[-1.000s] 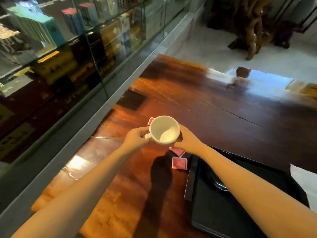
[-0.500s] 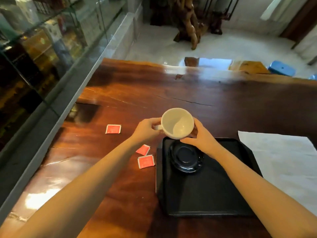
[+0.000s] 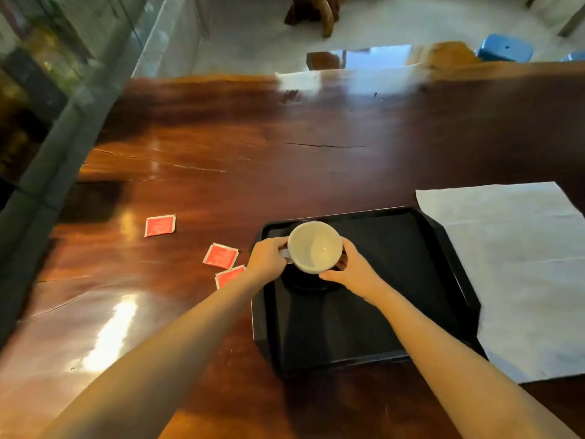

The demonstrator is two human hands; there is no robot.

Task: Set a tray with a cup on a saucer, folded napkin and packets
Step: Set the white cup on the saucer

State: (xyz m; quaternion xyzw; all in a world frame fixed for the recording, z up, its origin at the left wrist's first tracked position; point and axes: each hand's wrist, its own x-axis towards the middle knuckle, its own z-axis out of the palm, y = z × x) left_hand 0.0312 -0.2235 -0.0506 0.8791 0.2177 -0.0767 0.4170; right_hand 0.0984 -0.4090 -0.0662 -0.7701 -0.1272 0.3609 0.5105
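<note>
"Fingers [image 3: 278, 247] of the left hand [image 3: 267, 259] pinch the white cup's [image 3: 315, 247] handle; the right hand [image 3: 351, 270] curls round its other side."

"Is it set down?"

"Can't tell. It's empty, right over the dark saucer [image 3: 304, 282] in the left half of the black tray [image 3: 395, 248]. Three red packets [image 3: 220, 255] lie on the bench [image 3: 253, 153] just left of the tray, with a flat white napkin [image 3: 512, 264] to its right."

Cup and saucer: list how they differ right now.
Colour: the cup is white, the saucer black. Hold: the left hand and right hand grip the cup; the saucer lies on the tray. View: the cup's empty inside shows; the saucer is mostly hidden under it. Both are round.
</note>
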